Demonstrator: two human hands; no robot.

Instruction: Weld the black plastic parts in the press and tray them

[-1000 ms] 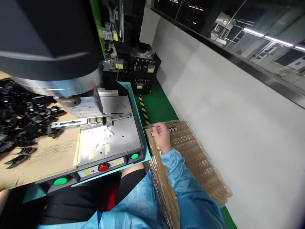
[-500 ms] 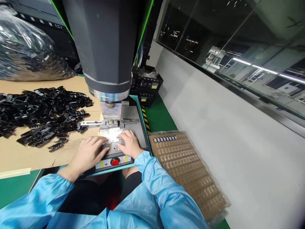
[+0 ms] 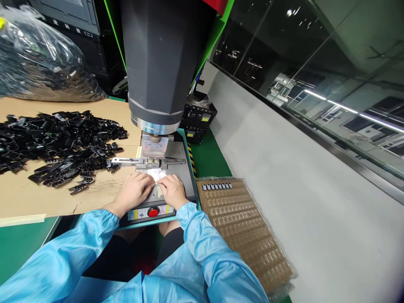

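A small heap of thin white pieces [image 3: 157, 173] lies on the grey metal plate [image 3: 177, 150] of the machine. My left hand [image 3: 136, 189] comes at the heap from the left, with its fingers drawn together and the tips on a white piece at the near edge. From the right, my right hand [image 3: 173, 191] meets it there, thumb and fingers closed at the same spot. The fingertips partly hide that piece. Just beyond the hands stands a metal fixture [image 3: 153, 161] with two pale round-ended parts in it.
The machine's dark head [image 3: 158, 84] hangs above the fixture. A red button [image 3: 153, 212] sits on the front panel. Black plastic parts [image 3: 63, 147] are piled at left beneath a filled clear bag [image 3: 47, 63]. A clear tray [image 3: 240, 227] with one row of small parts lies at right.
My left hand has moved right and closed in on the white pieces. Both hands' fingertips now meet; the heap looks narrower and more gathered. The camera view has shifted slightly.
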